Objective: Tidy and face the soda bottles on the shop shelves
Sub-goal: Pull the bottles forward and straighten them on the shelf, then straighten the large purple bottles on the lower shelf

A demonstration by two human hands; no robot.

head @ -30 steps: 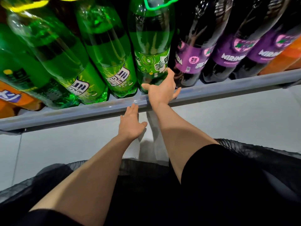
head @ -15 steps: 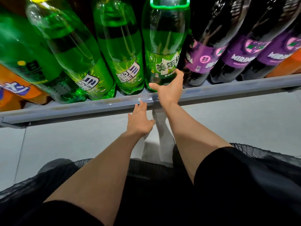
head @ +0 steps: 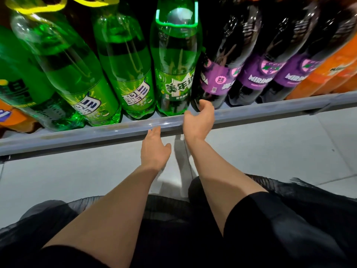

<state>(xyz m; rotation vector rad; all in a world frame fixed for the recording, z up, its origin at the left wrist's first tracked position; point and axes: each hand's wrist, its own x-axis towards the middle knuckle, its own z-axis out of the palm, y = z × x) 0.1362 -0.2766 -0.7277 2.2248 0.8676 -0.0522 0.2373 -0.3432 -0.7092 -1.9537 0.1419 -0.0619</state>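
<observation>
Now we reach our right hand (head: 200,118), fingers loosely spread and holding nothing, toward the base of the purple soda bottle (head: 216,74) just behind the shelf rail (head: 270,111). Our left hand (head: 154,149) hangs relaxed below the rail. We should turn it label-forward gently; the green bottle (head: 174,70) crowds its left.

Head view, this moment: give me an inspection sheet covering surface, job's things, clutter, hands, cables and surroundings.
Surface: grey metal shelf with a raised front rail.
Job's things: clear green plastic soda bottles; dark grape soda bottles with purple labels; orange soda bottles at the right edge.
Clutter: nothing seen.
Hands: right hand open at the rail, its fingers by the base of the leftmost grape bottle; left hand open, fingertips at the rail, holding nothing.
Cables: nothing seen.
Surroundings: pale tiled floor; person's black clothing.
</observation>
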